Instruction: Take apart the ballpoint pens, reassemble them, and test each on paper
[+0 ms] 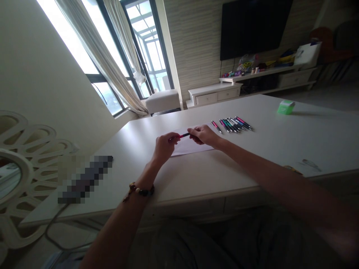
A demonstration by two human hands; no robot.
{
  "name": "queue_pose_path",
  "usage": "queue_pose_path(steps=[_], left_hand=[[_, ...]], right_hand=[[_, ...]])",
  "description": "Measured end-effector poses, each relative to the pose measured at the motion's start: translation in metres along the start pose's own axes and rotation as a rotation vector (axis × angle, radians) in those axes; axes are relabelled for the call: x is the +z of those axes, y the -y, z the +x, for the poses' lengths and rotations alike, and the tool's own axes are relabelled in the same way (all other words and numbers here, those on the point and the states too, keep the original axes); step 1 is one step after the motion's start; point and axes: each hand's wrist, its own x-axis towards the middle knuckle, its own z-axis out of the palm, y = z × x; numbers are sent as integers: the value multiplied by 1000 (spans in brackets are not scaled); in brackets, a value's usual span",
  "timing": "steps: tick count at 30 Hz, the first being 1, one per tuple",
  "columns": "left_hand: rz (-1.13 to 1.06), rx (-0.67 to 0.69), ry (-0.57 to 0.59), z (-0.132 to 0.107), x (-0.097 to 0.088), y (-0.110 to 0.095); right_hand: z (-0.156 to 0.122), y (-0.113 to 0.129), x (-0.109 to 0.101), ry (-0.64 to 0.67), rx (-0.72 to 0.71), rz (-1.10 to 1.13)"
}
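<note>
Smooth white table [280, 142], both hands [165, 147] [203, 135] pinching slim pen [183, 135].

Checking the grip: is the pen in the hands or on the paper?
In the hands: the left hand and right hand both grip the red-and-black pen.

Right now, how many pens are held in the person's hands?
1. The red-and-black pen is held between the left hand and the right hand, above a sheet of white paper. No other pen shows in the hands, though fingers could hide one.
</note>
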Motion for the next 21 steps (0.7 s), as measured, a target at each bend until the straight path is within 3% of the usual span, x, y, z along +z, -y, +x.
queue_pose_path(steps=[6, 21], left_hand=[[104, 48, 20, -2, 0, 0], [132, 57, 10, -3, 0, -3]], right_hand=[[0, -2, -2, 92, 64, -66], [3, -5, -5, 109, 49, 18]])
